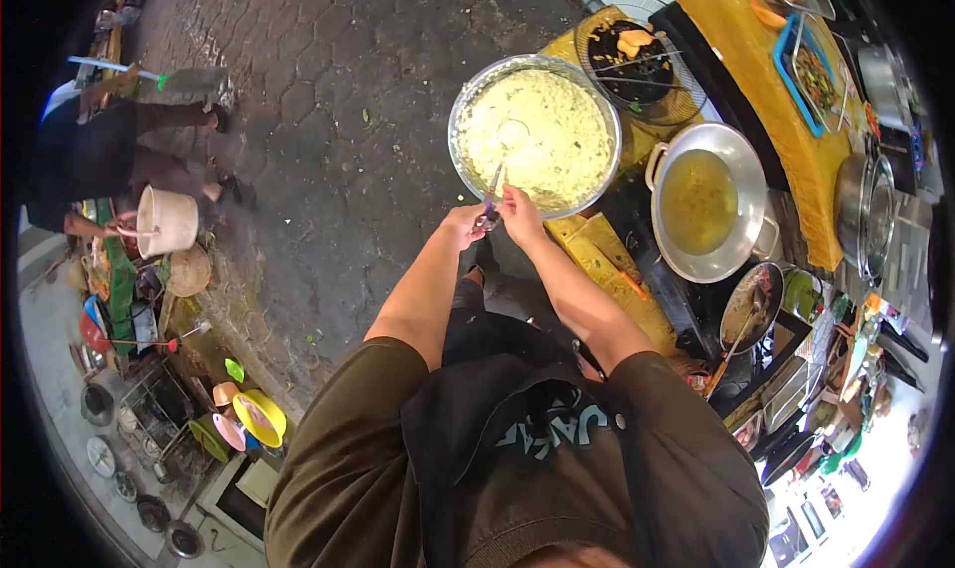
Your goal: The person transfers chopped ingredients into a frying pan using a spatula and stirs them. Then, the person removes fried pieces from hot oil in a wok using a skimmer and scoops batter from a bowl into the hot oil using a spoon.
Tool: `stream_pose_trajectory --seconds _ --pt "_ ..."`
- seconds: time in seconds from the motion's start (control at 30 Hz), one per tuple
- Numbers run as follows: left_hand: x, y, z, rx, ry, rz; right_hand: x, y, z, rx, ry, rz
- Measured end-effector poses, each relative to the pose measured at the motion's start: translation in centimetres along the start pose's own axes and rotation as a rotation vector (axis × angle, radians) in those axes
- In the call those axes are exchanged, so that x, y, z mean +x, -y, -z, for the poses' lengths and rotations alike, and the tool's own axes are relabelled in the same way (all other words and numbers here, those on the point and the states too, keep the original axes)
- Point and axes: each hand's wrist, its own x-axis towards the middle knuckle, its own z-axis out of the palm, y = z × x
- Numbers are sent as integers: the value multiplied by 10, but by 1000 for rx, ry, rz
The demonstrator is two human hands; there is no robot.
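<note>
A large metal basin (612, 120) holds a pale yellow, lumpy mixture (542, 120) with green flecks. At its near rim, my left hand (464, 226) is closed around a metal tool with a dark purplish handle (488, 213). The tool's narrow shiny part points into the basin, towards a round outline in the mixture; its exact kind is not clear. Just right of the handle is my right hand (521, 216), with its fingers pinched together over the basin's edge. Whatever those fingers hold, if anything, is too small to make out.
Right of the basin, a wide two-handled pan (748, 170) holds yellowish oil. A wire strainer (686, 76) with fried pieces lies behind it, and a smaller pan (734, 304) sits nearer. At left, another person (85, 160) carries a white bucket (167, 220) and a broom (189, 84).
</note>
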Motion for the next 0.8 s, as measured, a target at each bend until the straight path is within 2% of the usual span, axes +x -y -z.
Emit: stream_pose_trajectory --seconds 0.07,0.1,0.13,0.2,0.23,0.27,0.33,0.37,0.4,0.47,0.5,0.53,0.6,0.63,0.67,0.73,0.77,0.8 --pt "9 -12 11 201 -37 -57 7 -5 -7 -181 -54 -44" --pt "0 -25 10 203 -62 -108 5 2 -5 -267 -8 -158" --pt "-2 -32 13 204 -55 -93 2 -15 -6 -271 -8 -175" --pt "-6 -47 13 288 -2 -181 -1 -30 -4 -411 222 -440" --pt "-9 -49 9 276 26 -176 -10 -28 -3 -636 60 -295" --pt "-12 -51 4 271 32 -173 -6 -26 -4 -643 61 -299" --pt "-22 -50 -9 214 136 -162 0 -13 -4 -497 -248 -95" --pt "-31 -49 -19 206 109 -136 9 -3 -3 11 -116 -349" --pt "-33 -43 -25 203 109 -131 18 8 -5 8 -114 -354" --pt "-35 -33 -33 44 248 -81 35 27 -6 783 -10 -790" --pt "-39 -32 -33 39 246 -80 42 39 0 794 41 -926" --pt "-44 -31 -31 47 260 -86 49 36 -1 793 45 -931" --pt "-59 -29 -23 72 286 -96 56 27 -5 494 -48 -802" --pt "-67 -28 -13 108 342 -121 55 21 0 293 11 -707" --pt "-70 -23 -2 111 340 -123 55 14 -1 296 12 -705" --pt "-75 -2 26 148 198 -162 39 22 -3 -547 -177 -363" --pt "-76 6 44 237 120 -135 32 68 4 -507 -119 -496" --pt "-75 15 64 324 41 -110 33 70 1 -508 -118 -498"
